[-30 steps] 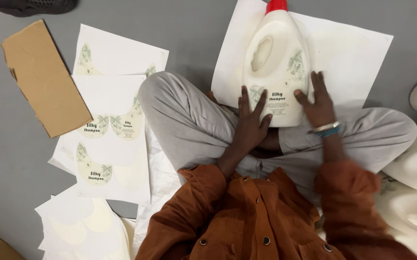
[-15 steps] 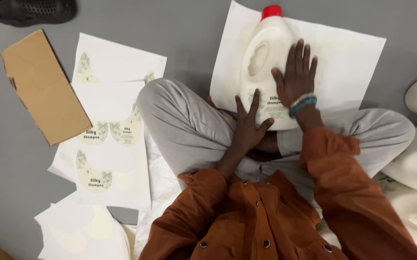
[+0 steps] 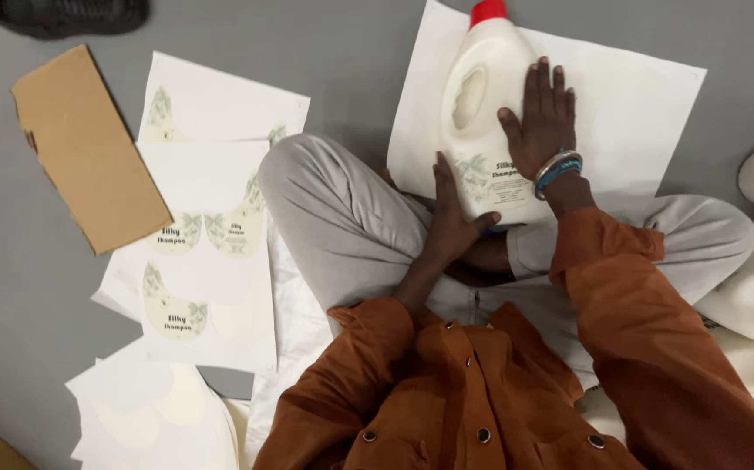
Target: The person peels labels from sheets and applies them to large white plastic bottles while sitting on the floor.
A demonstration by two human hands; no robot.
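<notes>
Flat-palmed, both hands spread. Left hand point(image 3: 451, 228) steadies the lower edge of the white jug point(image 3: 490, 113); right hand point(image 3: 541, 117) presses fingers-out on its face. Jug lies red-capped on a white sheet point(image 3: 638, 104) before crossed legs; label appears stuck on, smoothing under way. Contents not visible. Label sheets point(image 3: 207, 252) left hold several stickers; some slots empty.

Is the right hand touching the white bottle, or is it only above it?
Touching. The head view shows the right hand lying flat on the white bottle, palm and fingers pressed on its front above the label, with no gap visible.
</notes>
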